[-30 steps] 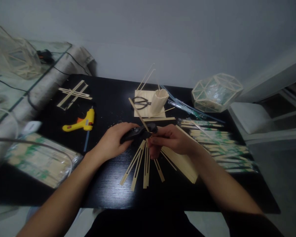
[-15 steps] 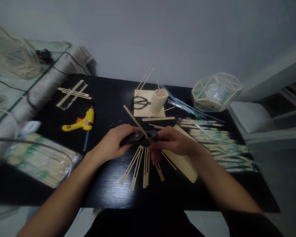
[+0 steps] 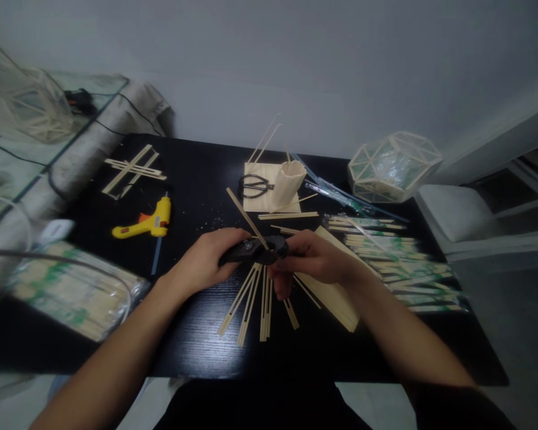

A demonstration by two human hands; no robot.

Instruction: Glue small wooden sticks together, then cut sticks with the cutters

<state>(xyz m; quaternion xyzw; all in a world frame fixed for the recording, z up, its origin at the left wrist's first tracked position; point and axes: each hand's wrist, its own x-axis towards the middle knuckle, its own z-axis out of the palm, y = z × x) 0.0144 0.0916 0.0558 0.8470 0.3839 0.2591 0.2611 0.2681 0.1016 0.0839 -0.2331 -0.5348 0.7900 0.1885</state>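
1. Above the black wood-grain desk (image 3: 341, 358), the left hand (image 3: 208, 254) is wrapped around a black, long-handled, plier-like tool (image 3: 240, 252), its head pointing toward the right hand (image 3: 314, 257)
2. Beside that head, the right hand has its fingers pinched on the lower end of a thin, flat, pale wooden stick (image 3: 246, 217), which slants up and away across the tool; from where I stand, the exact contact is hidden
3. If that pinch loosened or the tool twisted, I'd expect the stick to skew, or to split along its grain under uneven pressure
4. Those fingers are so near the tool's head that a slip while squeezing could nip one
5. Farther back, a ribbed, pale wooden tube (image 3: 289, 185) stands on a square, pale wooden board (image 3: 260, 205), beside black, loop-handled scissors (image 3: 270, 187); a careless swing of the stick might knock it
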